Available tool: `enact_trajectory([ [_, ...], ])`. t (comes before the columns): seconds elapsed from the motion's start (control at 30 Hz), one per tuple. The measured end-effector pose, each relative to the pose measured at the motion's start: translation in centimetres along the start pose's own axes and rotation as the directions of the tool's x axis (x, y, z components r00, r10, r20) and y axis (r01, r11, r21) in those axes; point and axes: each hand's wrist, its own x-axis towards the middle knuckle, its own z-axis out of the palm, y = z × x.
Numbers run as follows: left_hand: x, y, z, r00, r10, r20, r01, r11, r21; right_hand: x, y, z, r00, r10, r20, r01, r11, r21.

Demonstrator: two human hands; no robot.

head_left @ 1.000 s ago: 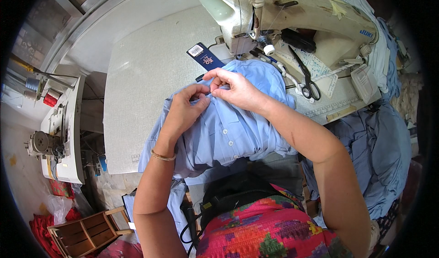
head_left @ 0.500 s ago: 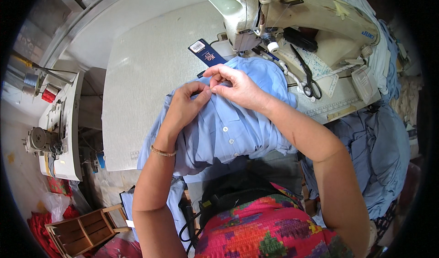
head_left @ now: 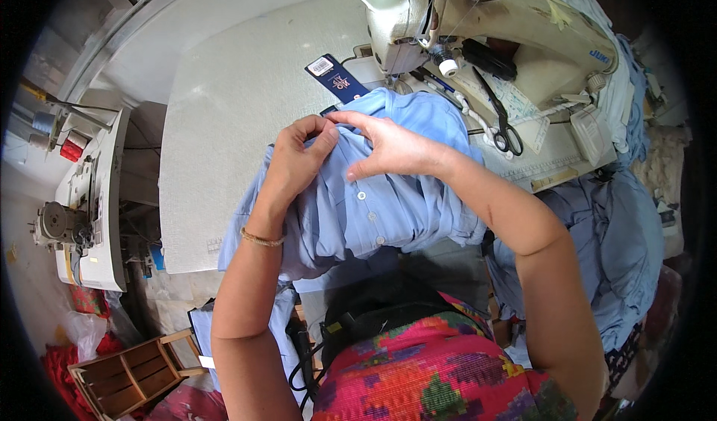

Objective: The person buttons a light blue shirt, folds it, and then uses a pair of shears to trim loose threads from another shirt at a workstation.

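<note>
A light blue buttoned shirt (head_left: 418, 204) lies bunched over the table's front edge and my lap, its white buttons running down the middle. My left hand (head_left: 299, 156) pinches the shirt's fabric between thumb and fingers near the upper part. Close beside it, my right hand (head_left: 392, 145) has its thumb spread away from the fingers, which stretch over to the left fingertips. Whether the right fingertips touch the cloth there is hard to see. A dark blue tag (head_left: 334, 78) lies on the table just beyond the hands.
A sewing machine (head_left: 396, 25) stands at the far right. Black scissors (head_left: 499, 115), pens and a white cord lie under its arm. Blue garments (head_left: 590, 249) hang in a heap at right. Another machine (head_left: 63, 223) stands at left, above a wooden stool (head_left: 131, 376).
My right thumb has moved away from its pinch with the fingers, down toward the shirt's buttons. My left hand keeps its pinch on the fabric. The view has shifted slightly.
</note>
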Motion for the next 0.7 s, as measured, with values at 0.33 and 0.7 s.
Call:
enact_trajectory([
  [0.33, 0.0, -0.6, 0.0, 0.998, 0.061, -0.009, -0.061, 0.998, 0.006, -1.5, -2.4, -0.4, 0.969, 0.212, 0.123, -0.191, 0.968, -0.164],
  [0.7, 0.0, -0.6, 0.0, 1.000, 0.024, 0.009, -0.024, 1.000, -0.018, -2.5, -2.8, -0.4, 0.981, 0.131, 0.144, -0.124, 0.991, -0.056],
])
